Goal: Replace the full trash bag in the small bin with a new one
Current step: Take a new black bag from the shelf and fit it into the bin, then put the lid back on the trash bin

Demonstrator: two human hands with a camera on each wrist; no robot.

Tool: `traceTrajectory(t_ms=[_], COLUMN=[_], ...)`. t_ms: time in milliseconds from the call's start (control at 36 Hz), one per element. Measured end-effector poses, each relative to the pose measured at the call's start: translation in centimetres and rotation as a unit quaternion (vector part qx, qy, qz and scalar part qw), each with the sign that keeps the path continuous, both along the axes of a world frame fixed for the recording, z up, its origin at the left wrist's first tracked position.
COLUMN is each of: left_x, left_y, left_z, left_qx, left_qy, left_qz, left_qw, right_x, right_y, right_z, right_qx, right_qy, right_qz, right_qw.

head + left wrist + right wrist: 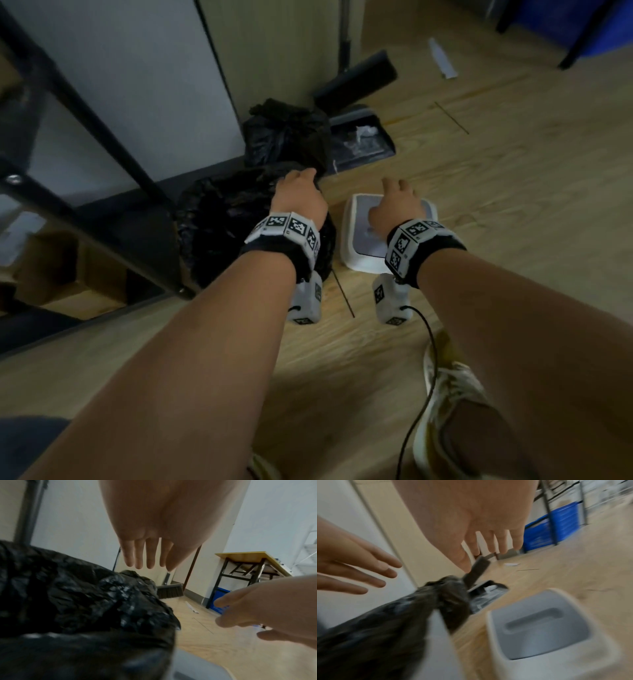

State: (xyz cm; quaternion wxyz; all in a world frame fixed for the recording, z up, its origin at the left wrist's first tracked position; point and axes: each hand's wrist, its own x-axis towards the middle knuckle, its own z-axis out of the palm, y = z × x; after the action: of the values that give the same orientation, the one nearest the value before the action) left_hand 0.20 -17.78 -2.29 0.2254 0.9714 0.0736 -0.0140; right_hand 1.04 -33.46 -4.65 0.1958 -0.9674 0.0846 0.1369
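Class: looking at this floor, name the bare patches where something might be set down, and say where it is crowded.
Bare wood floor right of the white lid, and the nearer floor before it. Crowded along the wall: black-bagged bin, tied black bag, dustpan.

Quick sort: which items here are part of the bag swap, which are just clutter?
Job:
- black-lined bin, under left hand
- white lid, under right hand
- tied black bag

Clutter:
- dustpan
- broom
- blue crate
- paper scrap
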Motion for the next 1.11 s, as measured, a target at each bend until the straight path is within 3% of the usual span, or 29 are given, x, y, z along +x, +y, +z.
traceTrajectory(t_ms=[306, 417, 667, 889, 1111], left_x=[3.5, 4.5, 4.8, 4.4, 3.9], left_y=[-9.1, -10.3, -10.4, -10.0, -10.2], left_z=[-5.5, -9.2, -15.1, -18.1, -18.2], left_qx=[-0.046, -0.081, -0.066, -0.072, -0.098], left_qy=[0.121, 0.172, 0.276, 0.283, 0.269], left_qz=[-0.027, -0.013, 0.042, 0.061, 0.081], left_qw=[0.991, 0.982, 0.958, 0.955, 0.955], right_x=[1.5, 3.2, 3.3, 4.2, 4.1], right_y=[-7.7, -8.7, -9.9, -10.0, -10.7], right_z=[-5.4, -9.9, -14.3, -16.3, -16.5], right_qx=[0.007, 0.007, 0.024, 0.047, 0.062], right_qy=[0.074, 0.089, 0.131, 0.134, 0.126], right_qz=[-0.109, -0.131, -0.197, -0.242, -0.247], right_qw=[0.991, 0.987, 0.971, 0.96, 0.959])
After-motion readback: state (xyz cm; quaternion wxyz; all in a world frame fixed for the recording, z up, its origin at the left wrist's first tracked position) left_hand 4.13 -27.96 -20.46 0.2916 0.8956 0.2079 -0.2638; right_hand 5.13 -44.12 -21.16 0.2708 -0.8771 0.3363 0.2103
